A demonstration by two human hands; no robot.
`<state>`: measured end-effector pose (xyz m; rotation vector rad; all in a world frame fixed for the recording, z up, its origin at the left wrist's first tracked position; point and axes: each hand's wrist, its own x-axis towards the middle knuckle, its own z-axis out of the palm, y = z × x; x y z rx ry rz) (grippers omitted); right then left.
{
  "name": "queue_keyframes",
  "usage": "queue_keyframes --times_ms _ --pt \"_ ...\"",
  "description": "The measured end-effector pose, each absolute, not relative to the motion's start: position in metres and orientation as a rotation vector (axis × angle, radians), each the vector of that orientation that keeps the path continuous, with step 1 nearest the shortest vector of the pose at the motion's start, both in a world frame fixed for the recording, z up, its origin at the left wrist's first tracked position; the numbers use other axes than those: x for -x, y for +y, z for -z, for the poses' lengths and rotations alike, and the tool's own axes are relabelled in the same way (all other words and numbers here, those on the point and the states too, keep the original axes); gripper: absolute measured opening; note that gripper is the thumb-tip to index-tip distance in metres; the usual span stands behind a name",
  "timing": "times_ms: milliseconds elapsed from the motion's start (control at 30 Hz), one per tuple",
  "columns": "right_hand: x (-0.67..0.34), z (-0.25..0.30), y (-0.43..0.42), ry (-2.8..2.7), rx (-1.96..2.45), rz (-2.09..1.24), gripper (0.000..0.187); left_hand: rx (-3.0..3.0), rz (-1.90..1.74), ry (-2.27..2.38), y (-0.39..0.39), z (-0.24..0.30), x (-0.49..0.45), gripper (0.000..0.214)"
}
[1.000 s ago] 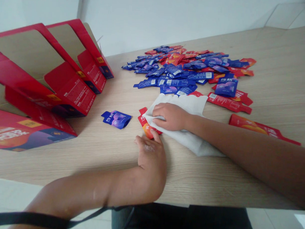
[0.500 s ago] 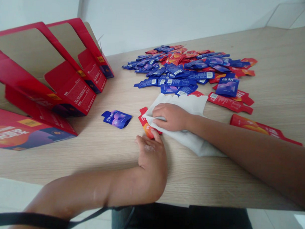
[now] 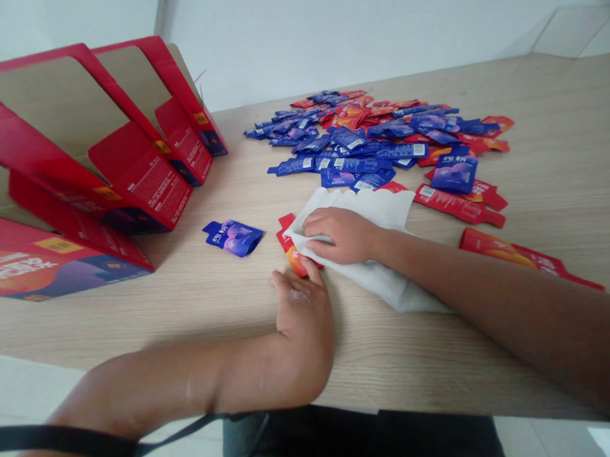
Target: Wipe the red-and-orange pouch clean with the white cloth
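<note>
On the tabletop lies a red-and-orange pouch [image 3: 295,255], partly covered by a white cloth [image 3: 386,208]. My right hand [image 3: 342,235] is closed on the cloth, its fingers bent and pressing it against the pouch. The fingers of my left hand [image 3: 302,295] are spread, and one fingertip touches the lower edge of the same pouch. To the left of it a single blue pouch [image 3: 233,238] lies flat. Part of the red pouch is hidden under the cloth and my right fingers.
Three open red cartons [image 3: 58,260] stand at the left. A heap of blue and red pouches [image 3: 358,140] spreads at the back against the wall. Red pouches [image 3: 463,205] lie right of the cloth, one [image 3: 524,256] behind my right forearm. The wooden table's [image 3: 410,379] front edge is near my lap.
My right hand has shifted very slightly left with the cloth on the red pouch. My left hand and the other things look the same.
</note>
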<state>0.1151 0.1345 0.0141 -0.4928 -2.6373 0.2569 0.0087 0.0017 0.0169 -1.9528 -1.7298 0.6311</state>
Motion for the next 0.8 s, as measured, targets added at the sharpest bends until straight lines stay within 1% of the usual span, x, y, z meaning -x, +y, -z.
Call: queue_keyframes --times_ms 200,467,700,800 --pt "-0.1143 -0.0144 0.135 -2.628 0.521 -0.292 0.018 1.939 -0.623 -1.729 0.0008 -0.0176 -0.0089 0.053" --pt "-0.1136 -0.014 0.1351 -2.623 0.633 -0.27 0.019 2.003 -0.512 -1.813 0.0004 -0.0188 -0.0097 0.05" --pt "-0.1148 -0.0154 0.1345 -2.655 0.5 -0.285 0.018 1.999 -0.545 -1.793 0.0012 -0.0186 -0.0088 0.051" --pt "-0.1149 -0.0155 0.1345 -2.648 0.52 -0.27 0.018 1.979 -0.571 -1.775 0.0013 -0.0186 -0.0088 0.051"
